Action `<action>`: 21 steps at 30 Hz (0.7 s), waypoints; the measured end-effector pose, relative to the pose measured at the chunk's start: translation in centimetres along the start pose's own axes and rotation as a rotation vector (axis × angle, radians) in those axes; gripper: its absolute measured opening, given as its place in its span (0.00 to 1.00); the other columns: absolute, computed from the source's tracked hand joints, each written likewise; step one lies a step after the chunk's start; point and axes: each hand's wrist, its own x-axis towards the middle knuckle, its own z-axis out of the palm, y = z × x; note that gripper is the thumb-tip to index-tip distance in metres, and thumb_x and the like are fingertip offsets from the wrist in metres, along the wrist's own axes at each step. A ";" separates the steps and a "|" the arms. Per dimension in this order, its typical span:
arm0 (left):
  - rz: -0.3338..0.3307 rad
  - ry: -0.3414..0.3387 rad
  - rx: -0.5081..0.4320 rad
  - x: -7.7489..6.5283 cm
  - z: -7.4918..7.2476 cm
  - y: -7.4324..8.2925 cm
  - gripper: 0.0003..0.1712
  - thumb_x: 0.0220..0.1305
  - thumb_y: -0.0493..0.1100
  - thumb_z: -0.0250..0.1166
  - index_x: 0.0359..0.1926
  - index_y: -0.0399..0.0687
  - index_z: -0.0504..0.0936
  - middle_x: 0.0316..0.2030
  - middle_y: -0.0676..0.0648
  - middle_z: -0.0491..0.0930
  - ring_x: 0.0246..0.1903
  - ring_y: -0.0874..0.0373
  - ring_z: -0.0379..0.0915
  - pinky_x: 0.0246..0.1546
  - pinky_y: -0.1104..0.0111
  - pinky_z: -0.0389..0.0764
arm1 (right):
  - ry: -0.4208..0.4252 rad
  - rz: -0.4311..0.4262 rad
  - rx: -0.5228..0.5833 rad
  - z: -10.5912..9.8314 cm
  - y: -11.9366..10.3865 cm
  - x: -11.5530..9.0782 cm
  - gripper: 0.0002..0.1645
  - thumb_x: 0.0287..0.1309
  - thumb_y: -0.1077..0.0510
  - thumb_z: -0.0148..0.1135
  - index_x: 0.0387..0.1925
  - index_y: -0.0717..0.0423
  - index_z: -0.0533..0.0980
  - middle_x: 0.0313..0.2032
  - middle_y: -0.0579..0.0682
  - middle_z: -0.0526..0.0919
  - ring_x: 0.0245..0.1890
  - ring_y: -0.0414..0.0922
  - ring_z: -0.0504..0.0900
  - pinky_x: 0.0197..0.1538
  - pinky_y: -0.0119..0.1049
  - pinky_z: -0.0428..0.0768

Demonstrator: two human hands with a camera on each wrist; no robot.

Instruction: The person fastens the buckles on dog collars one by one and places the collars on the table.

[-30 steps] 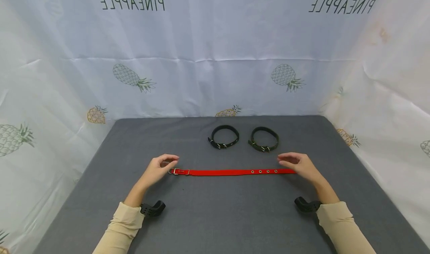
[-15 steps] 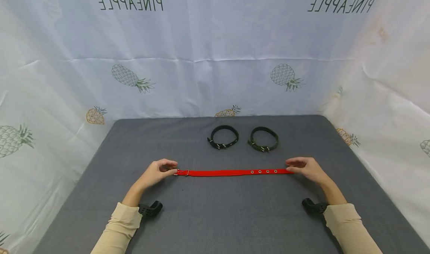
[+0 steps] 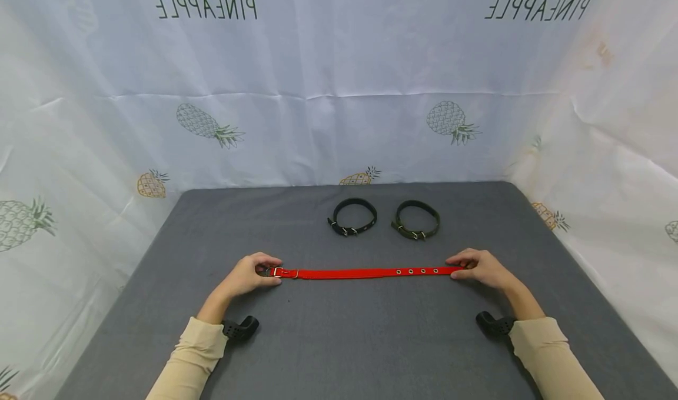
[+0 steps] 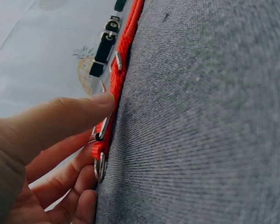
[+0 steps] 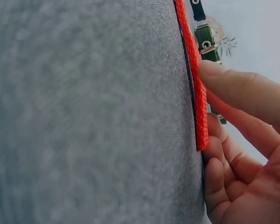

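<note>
A red collar [image 3: 339, 274] lies stretched out straight from side to side across the grey tabletop. At its left end my left hand [image 3: 248, 277] holds the buckle end, thumb along the near edge and fingers at the far edge. In the left wrist view the metal buckle [image 4: 101, 133] shows just below the thumb, with a D-ring [image 4: 99, 168] beyond it. My right hand [image 3: 483, 269] pinches the opposite end, past the eyelets. The plain strap tip [image 5: 202, 135] sticks out between thumb and fingers in the right wrist view.
Behind the red collar lie two buckled, ring-shaped collars, a black one [image 3: 374, 213] and a dark green one [image 3: 437, 216]. A white pineapple-print curtain [image 3: 328, 135] hangs along the back and sides of the grey table [image 3: 349, 341].
My right hand has shifted right and closed on the strap's tip. The left hand has lowered onto the buckle end, its thumb moving to the near edge. The collar has stayed nearly in place.
</note>
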 end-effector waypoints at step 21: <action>0.048 0.057 0.115 0.8 1.0 0.2 0.08 0.48 0.38 0.75 0.32 0.44 0.87 0.31 0.46 0.81 0.30 0.63 0.69 0.31 0.76 0.69 | 0.025 -0.036 -0.087 0.4 0.0 0.6 0.12 0.47 0.61 0.73 0.35 0.63 0.85 0.30 0.52 0.82 0.25 0.29 0.66 0.27 0.27 0.68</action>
